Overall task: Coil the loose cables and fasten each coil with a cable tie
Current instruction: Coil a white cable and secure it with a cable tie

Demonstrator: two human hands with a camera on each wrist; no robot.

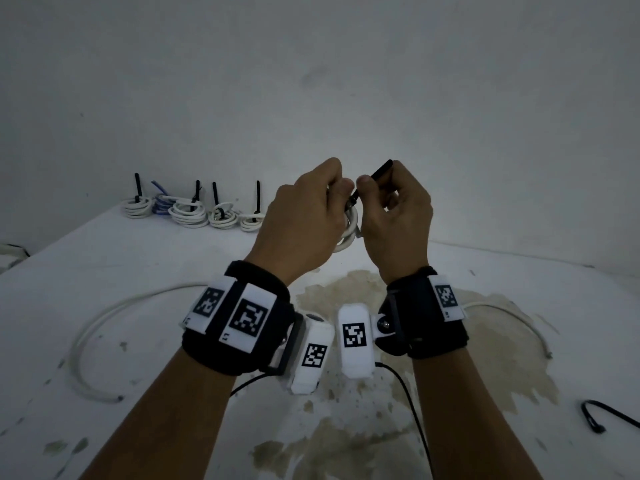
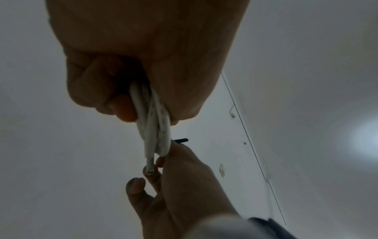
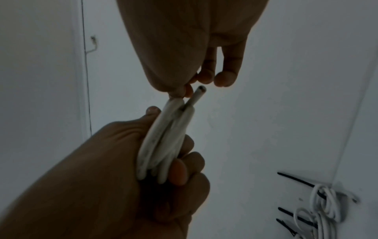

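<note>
My left hand [image 1: 311,206] grips a small white cable coil [image 1: 350,230] held up above the table; the coil [image 2: 155,127] runs out of the fist, and its cut end [image 3: 201,88] sticks out. My right hand [image 1: 384,202] pinches a black cable tie [image 1: 375,176] at the coil's top, its tail pointing up and right. The tie's tip [image 2: 181,140] shows behind the right fingers. Whether the tie is looped round the coil is hidden by the fingers.
Several tied coils [image 1: 188,211] with upright black tie tails line the table's back left edge against the wall. A loose white cable [image 1: 90,337] curves at the left, another [image 1: 512,313] at the right. A black cable tie [image 1: 602,415] lies at the front right. The table [image 1: 363,427] is stained.
</note>
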